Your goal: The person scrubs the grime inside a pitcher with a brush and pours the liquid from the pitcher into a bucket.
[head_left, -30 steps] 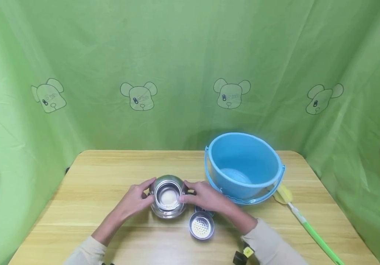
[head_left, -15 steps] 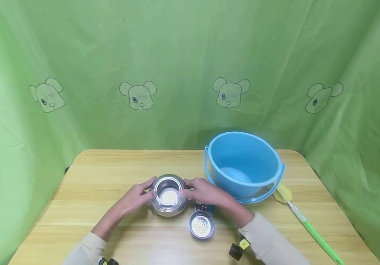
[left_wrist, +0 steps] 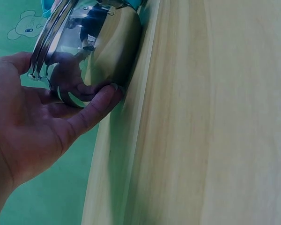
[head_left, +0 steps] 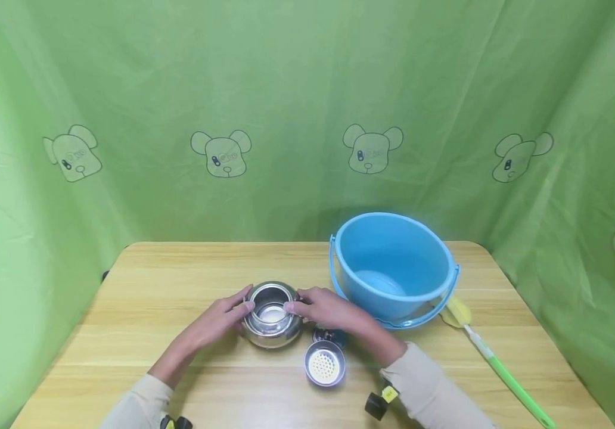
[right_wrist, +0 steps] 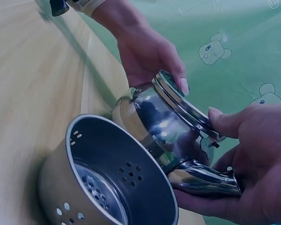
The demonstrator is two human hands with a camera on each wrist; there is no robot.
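Note:
A shiny stainless steel teapot (head_left: 270, 339), its round mouth uncovered, is held between both hands. My left hand (head_left: 220, 319) grips its left side, thumb at the rim and fingers under the belly in the left wrist view. On the other side my right hand (head_left: 329, 308) holds it with the thumb on the rim. In the right wrist view the short spout (right_wrist: 203, 180) lies between that hand's thumb and fingers. A steel strainer basket (head_left: 325, 364) with a perforated bottom stands on the table just in front. Behind it a dark round piece (head_left: 329, 337) shows, partly hidden.
A large blue bucket (head_left: 395, 256) with its handle hanging down stands at the back right. A brush with a yellow head (head_left: 456, 311) and green handle (head_left: 519, 387) lies right of it on the wooden table (head_left: 179, 268). A green curtain hangs behind.
The teapot's mouth, earlier tipped toward me, now faces more upward and sits slightly farther back. Both hands keep their grip, moving with it. Bucket, brush and strainer basket stay put.

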